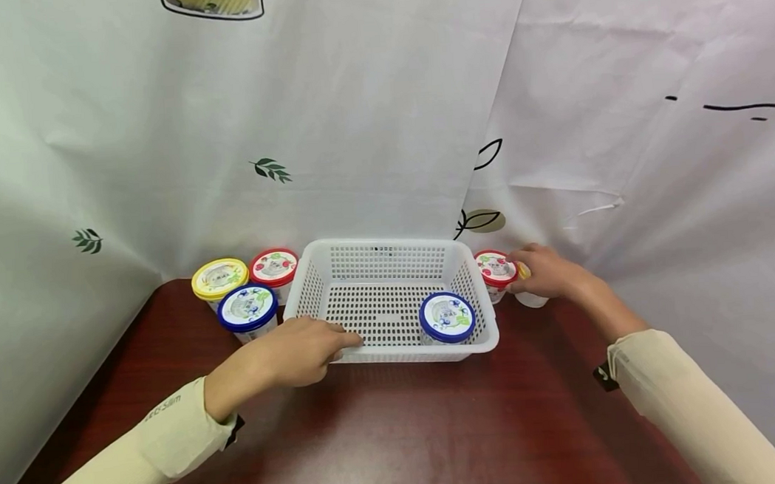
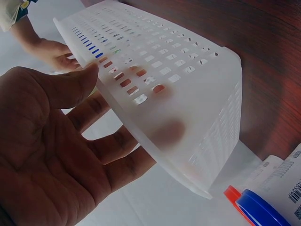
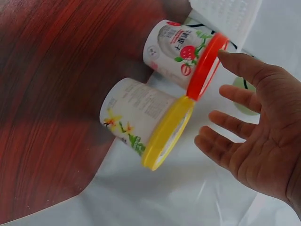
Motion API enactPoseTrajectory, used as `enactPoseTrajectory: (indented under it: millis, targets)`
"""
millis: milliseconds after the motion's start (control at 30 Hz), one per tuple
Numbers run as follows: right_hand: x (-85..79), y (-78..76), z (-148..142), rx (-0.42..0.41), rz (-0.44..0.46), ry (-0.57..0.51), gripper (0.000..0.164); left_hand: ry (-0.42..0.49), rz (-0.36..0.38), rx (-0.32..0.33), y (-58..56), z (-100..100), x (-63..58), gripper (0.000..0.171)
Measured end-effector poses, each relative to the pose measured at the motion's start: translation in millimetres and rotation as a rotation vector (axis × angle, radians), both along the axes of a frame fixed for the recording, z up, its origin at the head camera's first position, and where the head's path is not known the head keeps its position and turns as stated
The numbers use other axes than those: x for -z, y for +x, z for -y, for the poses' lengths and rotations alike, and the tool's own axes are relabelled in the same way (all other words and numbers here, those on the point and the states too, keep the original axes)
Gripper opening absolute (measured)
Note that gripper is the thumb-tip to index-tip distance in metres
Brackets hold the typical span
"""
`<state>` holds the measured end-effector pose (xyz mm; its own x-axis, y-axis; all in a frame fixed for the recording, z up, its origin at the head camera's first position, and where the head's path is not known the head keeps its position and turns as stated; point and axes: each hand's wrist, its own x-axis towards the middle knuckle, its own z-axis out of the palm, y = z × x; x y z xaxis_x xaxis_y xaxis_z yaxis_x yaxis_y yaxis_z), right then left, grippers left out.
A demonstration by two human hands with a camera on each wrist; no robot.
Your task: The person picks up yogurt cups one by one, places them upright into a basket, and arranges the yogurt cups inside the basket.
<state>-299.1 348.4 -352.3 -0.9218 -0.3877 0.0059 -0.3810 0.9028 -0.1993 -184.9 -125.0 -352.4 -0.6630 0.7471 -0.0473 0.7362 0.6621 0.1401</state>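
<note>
My left hand (image 1: pixel 301 351) grips the near left rim of a white perforated plastic basket (image 1: pixel 421 355). In the left wrist view its thumb lies outside the wall and its fingers reach over to the inner side. A tub with a blue lid (image 1: pixel 447 318) stands inside the basket at the near right. Right of the basket, my right hand (image 1: pixel 545 271) hovers over a red-lidded tub (image 1: pixel 494 266) and a yellow-lidded tub (image 3: pixel 136 115). The right wrist view shows its fingers spread and apart from the yellow lid, the thumb tip close to the red lid.
Left of the basket a yellow-lidded tub (image 1: pixel 219 277), a red-lidded tub (image 1: pixel 274 267) and a blue-lidded tub (image 1: pixel 248 307) stand close together. The dark red wooden table (image 1: pixel 426 432) ends at a pale printed cloth (image 1: pixel 367 125) behind and on both sides.
</note>
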Motion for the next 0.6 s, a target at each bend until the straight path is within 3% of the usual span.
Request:
enactPoseTrajectory:
  millis: [600]
  targets:
    - [0.8,0.1,-7.4,0.129,0.016,0.086,0.071,0.003,-0.001,-0.003,2.0,-0.2,-1.0,0.042]
